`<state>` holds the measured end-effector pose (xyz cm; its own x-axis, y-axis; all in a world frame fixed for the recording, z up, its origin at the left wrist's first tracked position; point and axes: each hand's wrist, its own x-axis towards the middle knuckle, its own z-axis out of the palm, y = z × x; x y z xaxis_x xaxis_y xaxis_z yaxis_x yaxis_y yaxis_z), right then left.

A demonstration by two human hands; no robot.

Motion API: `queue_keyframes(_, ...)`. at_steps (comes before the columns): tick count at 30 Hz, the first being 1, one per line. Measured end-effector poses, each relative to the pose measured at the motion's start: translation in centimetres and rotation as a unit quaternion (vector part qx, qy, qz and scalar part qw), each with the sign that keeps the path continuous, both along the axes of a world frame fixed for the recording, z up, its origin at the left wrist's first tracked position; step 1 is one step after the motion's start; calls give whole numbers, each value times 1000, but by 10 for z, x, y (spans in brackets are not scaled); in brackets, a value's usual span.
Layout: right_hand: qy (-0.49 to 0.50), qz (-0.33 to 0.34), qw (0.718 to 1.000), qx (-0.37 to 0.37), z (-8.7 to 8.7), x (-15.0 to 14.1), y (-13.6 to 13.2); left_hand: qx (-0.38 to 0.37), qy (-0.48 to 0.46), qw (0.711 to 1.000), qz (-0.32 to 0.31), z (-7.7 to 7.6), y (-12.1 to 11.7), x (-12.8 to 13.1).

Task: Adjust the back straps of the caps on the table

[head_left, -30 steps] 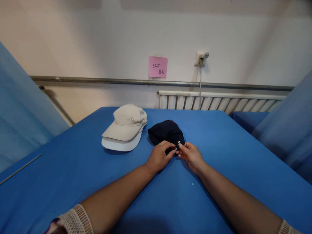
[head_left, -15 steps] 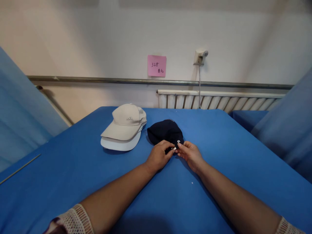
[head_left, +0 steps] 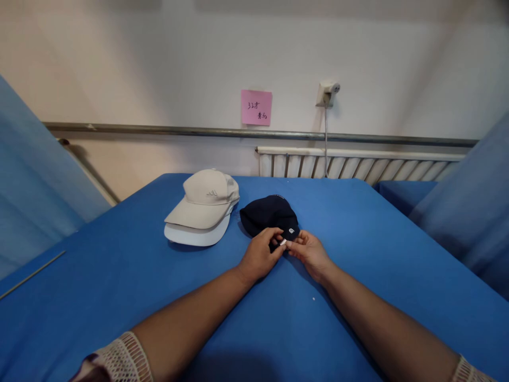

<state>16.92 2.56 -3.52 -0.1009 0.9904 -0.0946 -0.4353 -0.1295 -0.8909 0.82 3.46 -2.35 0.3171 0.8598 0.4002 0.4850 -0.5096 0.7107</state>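
A black cap (head_left: 265,212) lies on the blue-covered table in front of me, with a small pale logo near its right end. At its near edge, my left hand (head_left: 260,255) pinches the cap beside a small white tag (head_left: 283,242). From the other side my right hand (head_left: 310,254) has its thumb and fingers closed on the same edge, just below the logo. The fingertips of both hands nearly meet at the tag. Exactly which part of the cap lies between the fingers is partly hidden.
Left of the black cap, a beige cap (head_left: 207,188) sits stacked on a white cap (head_left: 199,235). A thin stick (head_left: 34,274) lies at the table's left edge. Behind the blue table (head_left: 334,207) are a radiator (head_left: 358,164), a rail and a wall socket. Blue curtains hang at both sides.
My right thumb has slid down from the logo to the white tag, so the logo end of the cap is more exposed. The left hand has barely moved.
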Motion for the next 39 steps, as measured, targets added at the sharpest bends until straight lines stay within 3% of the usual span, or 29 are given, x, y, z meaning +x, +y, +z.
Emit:
queue_keyframes(12,15,-39,999,15,1,-1,1,-32,9,998,53,6,-6,0)
queue_keyframes(19,-2,-32,999,19,2,-2,0,-60,-111,991,48,1,0,3)
queue_keyframes(27,-20,-44,999,23,-2,-3,2,-91,-153,983,47,6,-2,8)
queue_keyframes(36,35,8,999,23,3,-3,-5,-57,-122,990,42,3,-2,3)
queue_keyframes(39,86,45,995,-19,5,0,-5,-32,-131,990,46,5,-4,1)
